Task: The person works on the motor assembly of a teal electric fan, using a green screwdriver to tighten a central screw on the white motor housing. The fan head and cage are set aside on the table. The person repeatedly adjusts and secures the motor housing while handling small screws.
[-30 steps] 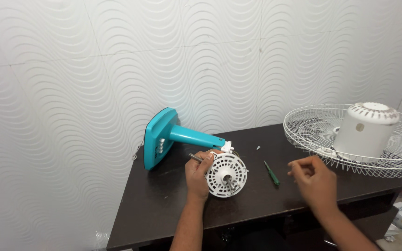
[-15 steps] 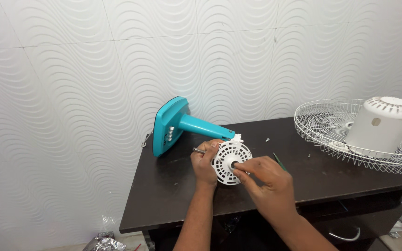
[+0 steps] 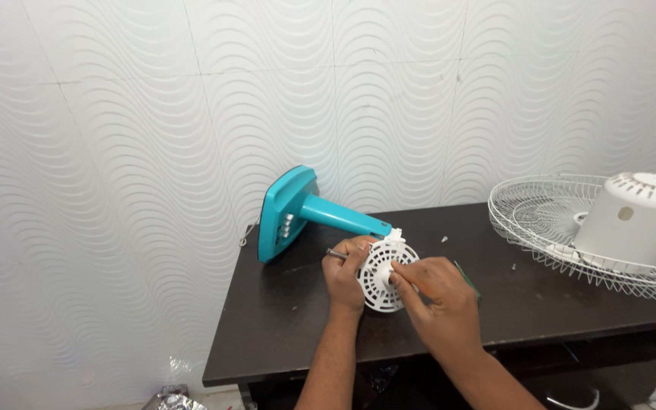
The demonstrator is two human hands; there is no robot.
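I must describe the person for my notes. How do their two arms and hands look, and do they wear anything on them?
Both forearms are bare as far as the view shows: no sleeves, gloves, watch or bracelet. The left hand and the right hand also show no rings that I can see. The upper arms are out of frame.

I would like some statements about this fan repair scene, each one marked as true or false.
1. The left hand grips the white vented motor cover. True.
2. The right hand rests on the wire fan guard. False: its fingers touch the motor cover's centre.
3. The teal fan stand lies tipped on the dark table. True.
4. The white cylindrical housing sits on the floor. False: it sits in the wire guard.
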